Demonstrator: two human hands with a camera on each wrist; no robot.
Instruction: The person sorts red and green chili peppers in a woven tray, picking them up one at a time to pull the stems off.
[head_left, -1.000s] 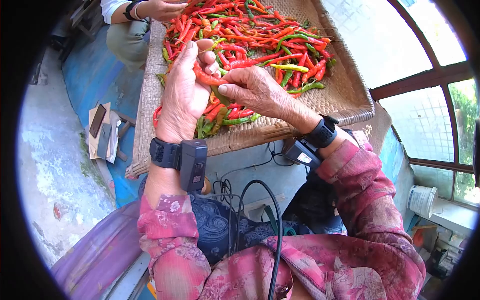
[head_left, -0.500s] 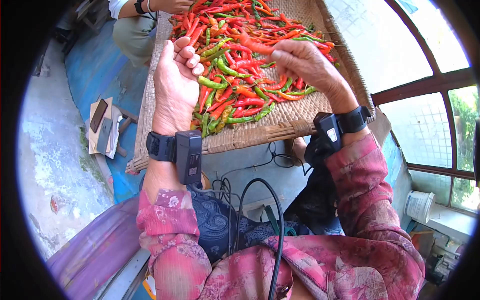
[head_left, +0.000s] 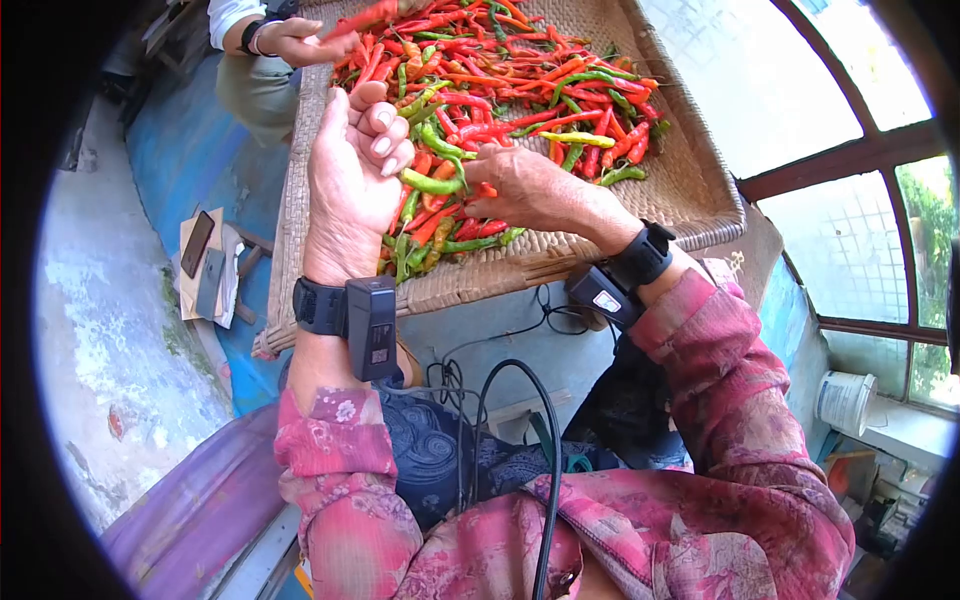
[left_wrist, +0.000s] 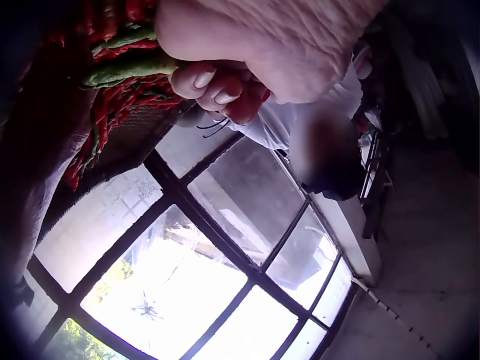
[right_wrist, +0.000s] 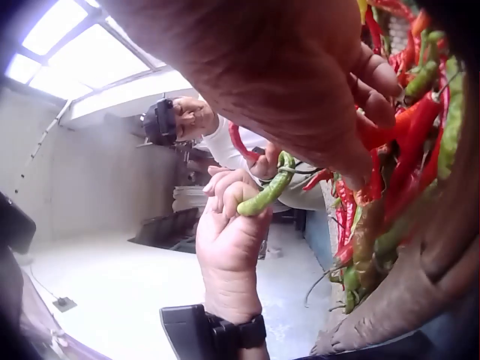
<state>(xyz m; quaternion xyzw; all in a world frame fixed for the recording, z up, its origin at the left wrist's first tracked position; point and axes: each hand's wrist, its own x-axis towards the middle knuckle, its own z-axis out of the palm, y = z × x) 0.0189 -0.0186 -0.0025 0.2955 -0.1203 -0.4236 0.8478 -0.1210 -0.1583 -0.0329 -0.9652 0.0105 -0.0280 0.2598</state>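
Sleeves [head_left: 340, 440], pink and patterned, fill the lower frame. Ahead, left of centre, your left hand [head_left: 352, 165] has curled fingers around one end of a green chili [head_left: 430, 184]. Your right hand [head_left: 545, 190], at centre, dips bent fingers among red chilies; cannot tell whether they grip one. Beyond, a mixed red-and-green heap [head_left: 480, 75] covers much of the woven tray [head_left: 690, 150]. Judgement: much handling left; stage unclear, no finished batch distinguishable. Farther, upper left, another person's hand [head_left: 298, 43], a blurred red chili [head_left: 362, 18] nearby.
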